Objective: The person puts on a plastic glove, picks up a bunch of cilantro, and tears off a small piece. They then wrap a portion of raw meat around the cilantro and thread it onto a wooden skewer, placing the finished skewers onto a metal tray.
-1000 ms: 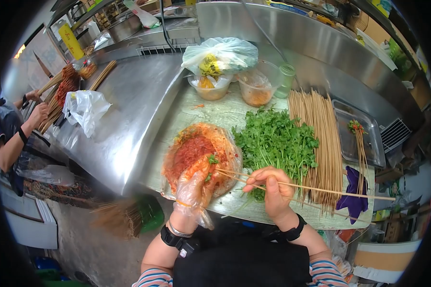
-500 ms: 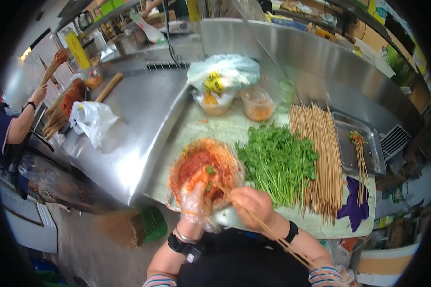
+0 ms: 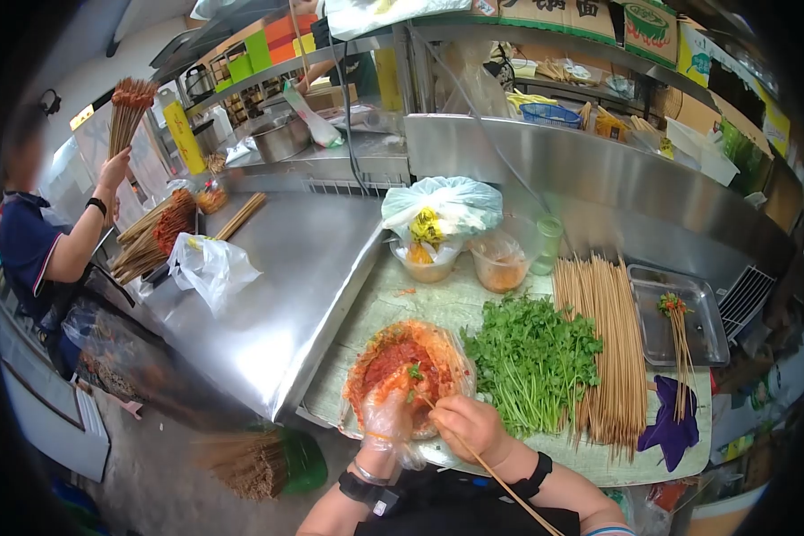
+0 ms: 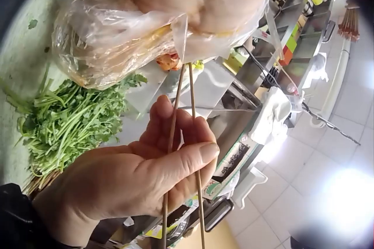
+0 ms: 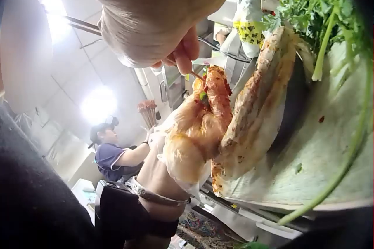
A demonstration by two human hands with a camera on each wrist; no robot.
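My left hand (image 3: 386,415), in a clear plastic glove, is curled around red-sauced food with a bit of green herb (image 3: 414,371). It rests at the near side of a plastic-lined bowl (image 3: 460,350) of red, saucy food (image 3: 406,348). Close beside it, my bare right hand (image 3: 469,424) pinches two thin wooden skewers (image 4: 194,109) between thumb and fingers. Their front ends reach the food in the gloved fingers; the long ends slant down to the right. In the left wrist view, the glove plastic (image 4: 105,44) hides the skewer tips.
Leafy green herbs (image 3: 531,357) lie right of the bowl, then a row of bare skewers (image 3: 603,348). A metal tray (image 3: 645,332) holds several filled skewers (image 3: 674,308) near a purple cloth (image 3: 670,429). Tubs (image 3: 500,263) stand behind. Another person (image 3: 40,237) raises a skewer bundle (image 3: 129,116).
My right hand has moved left to the gloved hand, and its skewers have swung from pointing right to slanting down-right. The view has tilted up. The other person has lifted a skewer bundle.
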